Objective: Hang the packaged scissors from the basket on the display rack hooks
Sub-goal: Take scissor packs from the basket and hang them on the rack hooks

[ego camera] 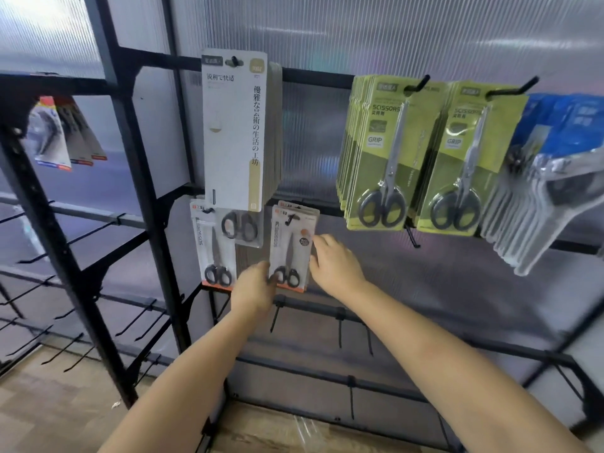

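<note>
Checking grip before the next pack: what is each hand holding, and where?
Left hand pinches the white scissors pack at its lower left corner; right hand touches its right edge.

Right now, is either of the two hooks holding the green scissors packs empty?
No. Both upper hooks carry thick stacks of green scissors packs, filled almost to the hook tips.
</note>
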